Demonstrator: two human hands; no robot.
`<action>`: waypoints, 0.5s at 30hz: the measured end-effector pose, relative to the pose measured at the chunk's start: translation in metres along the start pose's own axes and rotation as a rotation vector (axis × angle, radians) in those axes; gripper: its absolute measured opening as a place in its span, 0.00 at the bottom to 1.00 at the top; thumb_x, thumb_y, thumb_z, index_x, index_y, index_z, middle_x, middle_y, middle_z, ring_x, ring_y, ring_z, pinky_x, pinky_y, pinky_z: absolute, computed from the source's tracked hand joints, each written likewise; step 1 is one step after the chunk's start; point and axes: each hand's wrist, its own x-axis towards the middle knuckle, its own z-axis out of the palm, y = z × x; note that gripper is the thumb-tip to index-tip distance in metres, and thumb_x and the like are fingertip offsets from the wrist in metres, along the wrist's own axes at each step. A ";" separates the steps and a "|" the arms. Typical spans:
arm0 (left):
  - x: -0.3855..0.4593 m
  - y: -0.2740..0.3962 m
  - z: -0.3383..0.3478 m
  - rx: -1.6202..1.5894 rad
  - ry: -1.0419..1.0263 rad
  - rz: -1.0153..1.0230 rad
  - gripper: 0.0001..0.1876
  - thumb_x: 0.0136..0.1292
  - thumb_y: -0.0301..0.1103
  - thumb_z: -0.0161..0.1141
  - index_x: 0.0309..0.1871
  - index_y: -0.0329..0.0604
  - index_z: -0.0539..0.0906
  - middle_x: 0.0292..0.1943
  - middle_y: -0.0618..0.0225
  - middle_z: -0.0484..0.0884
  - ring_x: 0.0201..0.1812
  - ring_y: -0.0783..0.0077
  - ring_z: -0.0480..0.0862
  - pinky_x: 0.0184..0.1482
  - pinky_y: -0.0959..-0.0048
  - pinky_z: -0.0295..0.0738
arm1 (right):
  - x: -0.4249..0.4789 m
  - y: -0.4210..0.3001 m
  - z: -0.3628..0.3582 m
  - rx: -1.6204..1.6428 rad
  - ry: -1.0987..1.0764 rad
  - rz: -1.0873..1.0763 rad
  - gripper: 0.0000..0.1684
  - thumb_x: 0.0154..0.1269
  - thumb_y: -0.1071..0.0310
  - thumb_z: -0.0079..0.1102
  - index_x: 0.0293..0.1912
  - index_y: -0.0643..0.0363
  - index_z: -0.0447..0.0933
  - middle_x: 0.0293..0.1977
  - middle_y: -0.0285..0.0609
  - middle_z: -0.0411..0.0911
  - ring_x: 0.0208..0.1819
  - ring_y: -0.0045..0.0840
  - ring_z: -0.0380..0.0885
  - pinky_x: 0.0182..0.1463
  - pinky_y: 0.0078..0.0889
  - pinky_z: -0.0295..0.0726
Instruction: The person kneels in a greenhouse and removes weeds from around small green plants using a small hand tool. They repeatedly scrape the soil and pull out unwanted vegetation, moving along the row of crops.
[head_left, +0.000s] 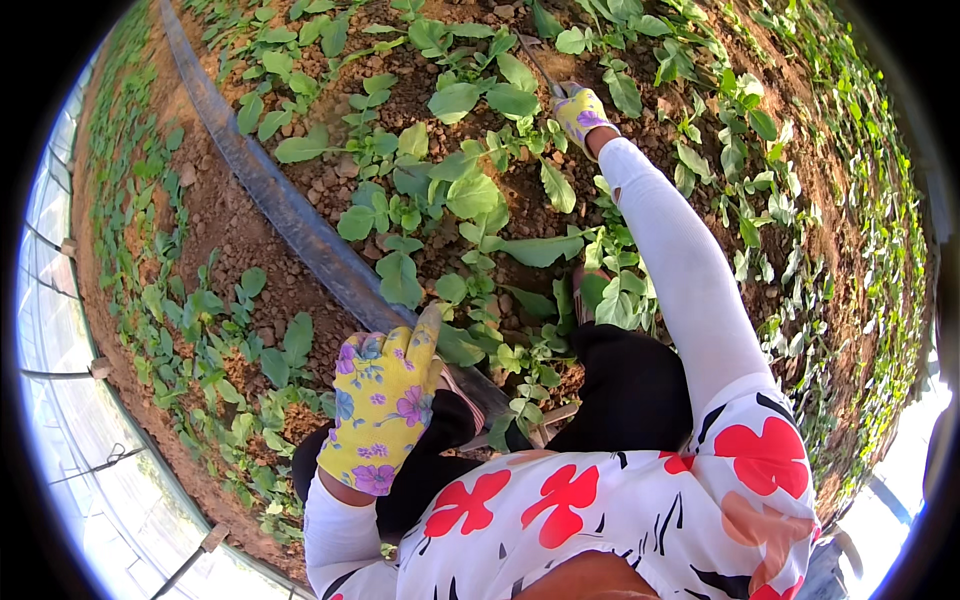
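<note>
My right hand (581, 116), in a yellow glove with purple flowers, reaches far forward among the leafy green plants (472, 195). It grips a hand tool with a thin dark metal shaft (534, 61), whose far end lies low near the soil. My left hand (382, 409) wears a matching glove and rests close to my knee. Its index finger stretches forward while the other fingers curl; whether anything is inside them is hidden. Just beyond that hand runs a flat dark irrigation hose (277, 187).
Brown, crumbly soil (225, 217) bears more plant rows at left and right (750, 150). My bent legs (634, 390) in black trousers are close below, beside a striped shoe (461, 397). Translucent greenhouse sheeting (82, 420) borders the left side.
</note>
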 end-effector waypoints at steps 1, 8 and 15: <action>0.001 0.000 0.000 -0.005 0.004 0.000 0.25 0.60 0.35 0.58 0.62 0.43 0.72 0.42 0.61 0.80 0.43 0.57 0.78 0.52 0.61 0.67 | 0.004 0.000 0.002 0.003 0.017 -0.002 0.21 0.63 0.61 0.57 0.54 0.57 0.76 0.40 0.49 0.81 0.41 0.35 0.79 0.45 0.34 0.75; -0.002 -0.005 0.007 0.087 0.140 0.065 0.25 0.58 0.36 0.59 0.60 0.45 0.73 0.34 0.67 0.76 0.39 0.65 0.77 0.49 0.65 0.67 | -0.016 0.005 -0.001 0.059 -0.084 -0.064 0.21 0.61 0.60 0.57 0.53 0.55 0.77 0.40 0.52 0.82 0.43 0.39 0.81 0.48 0.35 0.77; -0.004 -0.004 0.000 -0.009 0.014 -0.008 0.24 0.60 0.34 0.58 0.61 0.43 0.72 0.42 0.61 0.79 0.44 0.58 0.78 0.52 0.61 0.66 | -0.039 0.017 -0.038 0.031 -0.082 -0.053 0.27 0.58 0.61 0.60 0.58 0.54 0.74 0.46 0.50 0.81 0.49 0.38 0.79 0.53 0.34 0.75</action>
